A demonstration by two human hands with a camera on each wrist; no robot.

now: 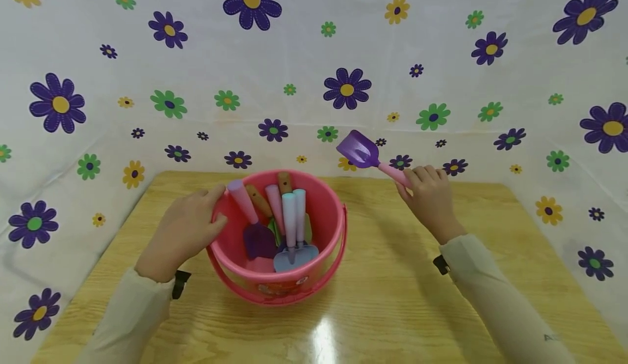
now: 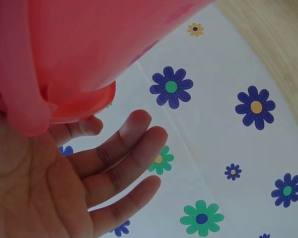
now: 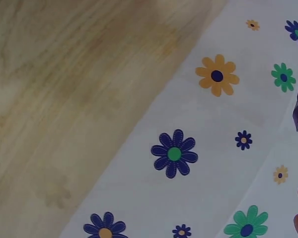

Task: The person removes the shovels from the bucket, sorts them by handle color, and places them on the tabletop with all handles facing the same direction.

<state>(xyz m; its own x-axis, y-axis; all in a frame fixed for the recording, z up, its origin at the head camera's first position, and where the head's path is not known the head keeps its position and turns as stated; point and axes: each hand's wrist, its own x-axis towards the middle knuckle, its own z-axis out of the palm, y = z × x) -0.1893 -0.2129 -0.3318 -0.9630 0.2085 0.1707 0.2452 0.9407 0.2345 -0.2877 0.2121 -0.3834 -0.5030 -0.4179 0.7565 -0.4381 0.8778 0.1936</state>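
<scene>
A pink bucket (image 1: 324, 222) stands upright on the table. My left hand (image 1: 183, 225) holds its left rim, thumb over the inner side and index finger along the edge. The other fingers (image 2: 134, 153) stretch loosely outside the wall in the left wrist view. Raised to the right of the bucket, my right hand (image 1: 434, 200) grips a toy shovel by its pink handle, its purple blade (image 1: 360, 150) tilted up to the left. Inside the bucket lie another purple shovel (image 1: 260, 240), a grey-blue trowel (image 1: 296, 258) and several other handled tools, partly hidden.
The bucket's pink carrying handle (image 1: 338, 260) hangs down around its front. Beneath is a light wooden table (image 1: 392, 309). A white flower-patterned sheet (image 1: 294, 53) hangs behind the table and along both sides.
</scene>
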